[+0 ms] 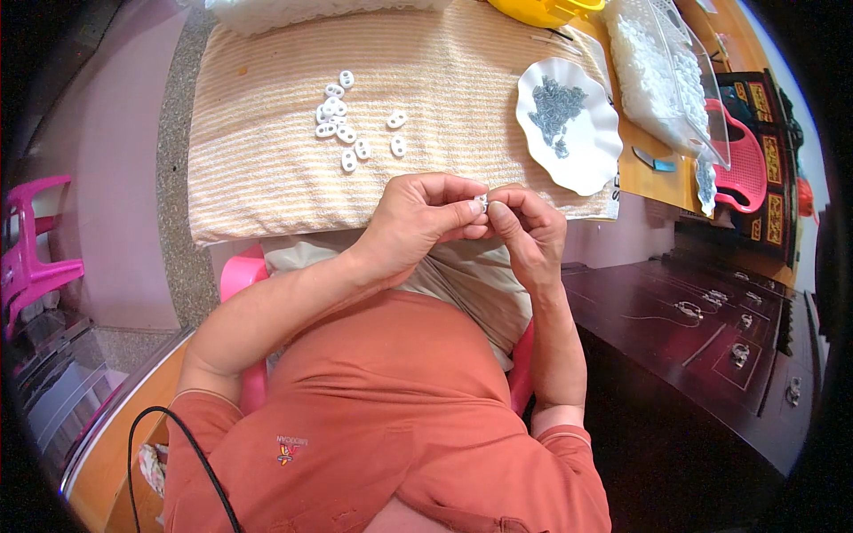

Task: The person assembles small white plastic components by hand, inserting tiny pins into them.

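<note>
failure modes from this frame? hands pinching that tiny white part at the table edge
1. The small white piece is pinched only by the fingertips of the left hand and right hand, just past the edge of the striped towel; a slip would likely drop it into the lap.
2. The white plate of small metal parts sits close beside the right hand; an outward wrist move might knock it.

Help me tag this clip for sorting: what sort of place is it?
Probably a home workbench for small-parts assembly by hand. A striped towel covers the table and carries small white plastic pieces, a white scalloped plate holds tiny grey metal parts, and a dark carved wooden cabinet stands beside it.
</note>
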`<state>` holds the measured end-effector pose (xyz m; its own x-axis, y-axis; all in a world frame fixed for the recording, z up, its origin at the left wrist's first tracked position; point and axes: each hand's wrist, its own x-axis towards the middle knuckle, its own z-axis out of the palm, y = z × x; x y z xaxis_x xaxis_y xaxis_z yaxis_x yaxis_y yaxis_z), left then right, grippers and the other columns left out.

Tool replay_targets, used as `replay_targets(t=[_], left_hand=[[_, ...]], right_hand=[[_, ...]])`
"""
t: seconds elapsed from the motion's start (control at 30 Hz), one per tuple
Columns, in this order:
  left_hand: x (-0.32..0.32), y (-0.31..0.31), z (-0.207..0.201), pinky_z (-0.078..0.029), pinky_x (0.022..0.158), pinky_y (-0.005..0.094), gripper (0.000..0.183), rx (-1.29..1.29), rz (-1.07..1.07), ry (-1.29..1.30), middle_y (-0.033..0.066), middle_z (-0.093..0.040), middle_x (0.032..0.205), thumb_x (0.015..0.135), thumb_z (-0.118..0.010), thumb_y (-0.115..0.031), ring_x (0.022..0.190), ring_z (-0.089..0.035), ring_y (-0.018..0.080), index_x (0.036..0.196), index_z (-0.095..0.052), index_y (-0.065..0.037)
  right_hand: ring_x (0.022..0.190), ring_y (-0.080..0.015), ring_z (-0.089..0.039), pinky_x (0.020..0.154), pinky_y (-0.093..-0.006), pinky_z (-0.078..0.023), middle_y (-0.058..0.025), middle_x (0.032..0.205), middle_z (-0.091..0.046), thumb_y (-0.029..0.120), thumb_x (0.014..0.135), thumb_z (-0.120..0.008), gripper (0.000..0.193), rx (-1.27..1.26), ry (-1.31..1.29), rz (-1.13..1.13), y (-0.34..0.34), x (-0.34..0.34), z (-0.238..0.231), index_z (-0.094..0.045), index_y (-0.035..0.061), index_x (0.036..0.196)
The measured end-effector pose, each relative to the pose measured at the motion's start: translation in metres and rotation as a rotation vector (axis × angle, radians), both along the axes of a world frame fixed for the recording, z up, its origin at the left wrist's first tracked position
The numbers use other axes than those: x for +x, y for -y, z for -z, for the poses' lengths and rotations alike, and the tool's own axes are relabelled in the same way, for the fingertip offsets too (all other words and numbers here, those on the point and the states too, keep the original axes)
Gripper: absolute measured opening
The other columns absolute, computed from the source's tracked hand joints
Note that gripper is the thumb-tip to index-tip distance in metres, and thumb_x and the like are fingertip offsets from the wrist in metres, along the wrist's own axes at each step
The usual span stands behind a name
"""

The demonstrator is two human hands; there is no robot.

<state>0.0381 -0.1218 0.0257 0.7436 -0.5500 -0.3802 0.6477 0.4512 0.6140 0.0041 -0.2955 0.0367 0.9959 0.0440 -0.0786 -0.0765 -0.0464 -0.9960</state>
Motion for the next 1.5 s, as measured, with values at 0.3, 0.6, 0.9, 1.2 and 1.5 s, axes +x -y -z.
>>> replay_targets(t=[0.3, 0.6, 0.9, 1.2, 1.5], left_hand=[[-0.004, 0.000, 0.004, -0.057, 0.074, 0.0240, 0.019, 0.051, -0.024, 0.075, 0.0110, -0.066, 0.095, 0.087, -0.062, -0.002, 0.081, -0.067, 0.0151, 0.105, -0.062, 0.004], [-0.008, 0.001, -0.003, -0.057, 0.076, 0.0242, 0.018, 0.031, -0.029, 0.122, 0.0121, -0.066, 0.098, 0.087, -0.061, -0.001, 0.083, -0.067, 0.0154, 0.105, -0.062, 0.005], [-0.015, -0.001, -0.009, -0.057, 0.077, 0.0253, 0.020, -0.004, -0.070, 0.089, 0.0111, -0.065, 0.097, 0.087, -0.063, -0.003, 0.081, -0.066, 0.0152, 0.106, -0.061, 0.005], [-0.025, -0.012, -0.008, -0.056, 0.073, 0.0232, 0.019, -0.010, -0.111, 0.112, 0.0098, -0.066, 0.096, 0.088, -0.062, -0.002, 0.080, -0.066, 0.0133, 0.105, -0.062, 0.004], [-0.028, -0.027, -0.014, -0.056, 0.073, 0.0227, 0.019, -0.009, -0.166, 0.157, 0.0091, -0.066, 0.094, 0.088, -0.062, -0.003, 0.078, -0.065, 0.0122, 0.106, -0.061, 0.003]], right_hand=[[0.069, -0.0052, -0.056, 0.061, -0.0182, -0.044, -0.0018, 0.079, -0.062, 0.005, 0.092, -0.057, 0.010, -0.158, 0.062, -0.035, -0.002, 0.001, 0.000, -0.062, -0.0033, 0.090], [0.074, -0.0062, -0.058, 0.065, -0.0192, -0.047, -0.0022, 0.081, -0.064, 0.010, 0.093, -0.058, 0.014, 0.024, -0.029, -0.012, 0.001, -0.002, -0.002, -0.062, -0.0031, 0.095], [0.075, -0.0066, -0.058, 0.067, -0.0199, -0.048, -0.0026, 0.083, -0.064, 0.013, 0.095, -0.056, 0.017, 0.033, 0.003, -0.034, -0.004, -0.006, -0.007, -0.062, -0.0030, 0.095], [0.072, -0.0055, -0.054, 0.064, -0.0191, -0.044, -0.0006, 0.081, -0.061, 0.014, 0.095, -0.056, 0.017, -0.072, 0.077, -0.044, -0.018, -0.010, -0.010, -0.062, -0.0024, 0.092], [0.072, -0.0051, -0.054, 0.064, -0.0189, -0.045, 0.0002, 0.079, -0.060, 0.013, 0.095, -0.056, 0.017, -0.096, 0.088, -0.097, -0.033, -0.003, -0.015, -0.062, -0.0028, 0.092]])
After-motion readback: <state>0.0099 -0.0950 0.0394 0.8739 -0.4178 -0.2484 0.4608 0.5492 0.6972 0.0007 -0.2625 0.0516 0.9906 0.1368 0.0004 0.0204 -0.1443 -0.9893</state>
